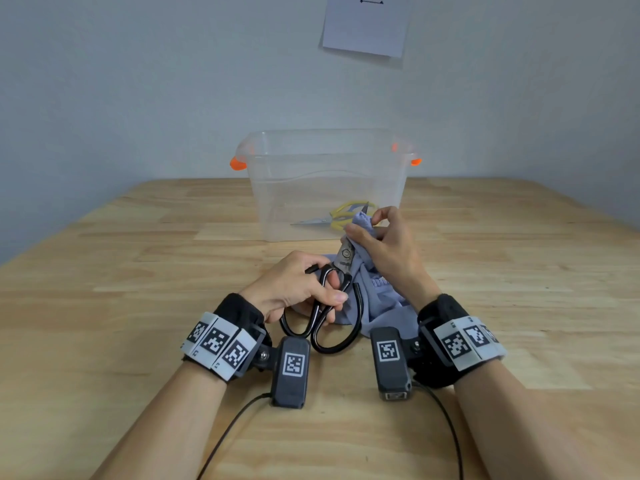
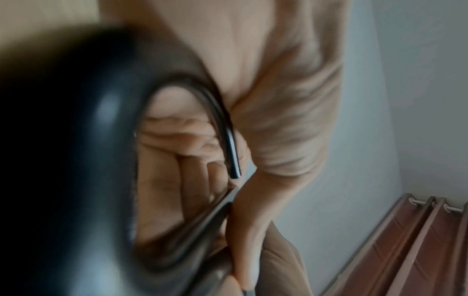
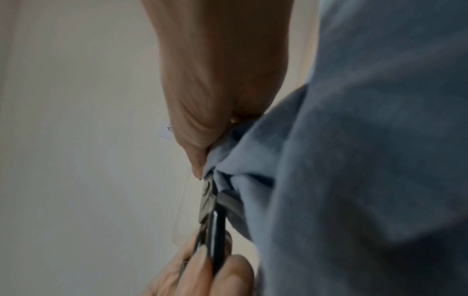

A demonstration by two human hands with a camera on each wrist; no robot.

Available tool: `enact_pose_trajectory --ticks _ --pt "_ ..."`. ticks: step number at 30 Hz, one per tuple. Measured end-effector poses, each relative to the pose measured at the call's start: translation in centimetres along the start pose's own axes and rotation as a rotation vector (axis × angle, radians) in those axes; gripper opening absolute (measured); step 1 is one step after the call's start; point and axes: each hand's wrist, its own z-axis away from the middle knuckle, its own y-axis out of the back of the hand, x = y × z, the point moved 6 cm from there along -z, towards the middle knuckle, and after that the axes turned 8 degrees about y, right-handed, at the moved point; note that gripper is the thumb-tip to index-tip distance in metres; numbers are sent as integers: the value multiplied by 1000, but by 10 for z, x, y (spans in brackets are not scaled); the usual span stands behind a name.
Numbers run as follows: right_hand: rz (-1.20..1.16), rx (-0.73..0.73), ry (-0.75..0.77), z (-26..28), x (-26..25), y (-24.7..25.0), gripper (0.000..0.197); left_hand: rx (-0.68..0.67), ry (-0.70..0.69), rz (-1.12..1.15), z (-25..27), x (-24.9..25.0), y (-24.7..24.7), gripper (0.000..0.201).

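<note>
My left hand (image 1: 294,289) grips the black looped handles of a pair of steel scissors (image 1: 332,306), held just above the table with the blades pointing away from me. The handle loop (image 2: 228,144) runs across my curled fingers in the left wrist view. My right hand (image 1: 377,244) pinches a blue-grey cloth (image 1: 381,306) around the blades, thumb and fingers pressing the fabric against the steel (image 3: 207,198). The cloth (image 3: 354,160) hangs down from the blades to the tabletop. The blade tips are hidden by the cloth.
A clear plastic box (image 1: 325,188) with orange latches stands on the wooden table (image 1: 138,271) just beyond my hands. Inside it lie yellow-handled scissors (image 1: 332,218). A sheet of paper (image 1: 367,26) hangs on the wall behind.
</note>
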Motion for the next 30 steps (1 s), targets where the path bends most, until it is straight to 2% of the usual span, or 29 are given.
enact_pose_trajectory --ticks 10,14,18,21,24,27,30 --pt "82 159 26 -1 5 12 34 -20 -87 -87 2 5 -6 20" --pt "69 206 7 -1 7 13 34 -33 -61 -90 0 3 -6 22" --pt "-59 240 -47 1 6 15 32 -32 -10 -69 0 1 -5 25" --pt "-224 207 -132 3 7 13 25 -9 18 -35 -1 -1 -2 30" --pt "-342 91 -194 5 1 5 23 16 24 -32 -1 -1 0 30" --pt "-310 -47 -179 8 -4 -6 28 28 20 -22 -1 0 1 29" --pt "-236 -26 -140 9 -4 -5 40 27 5 -33 -1 0 1 29"
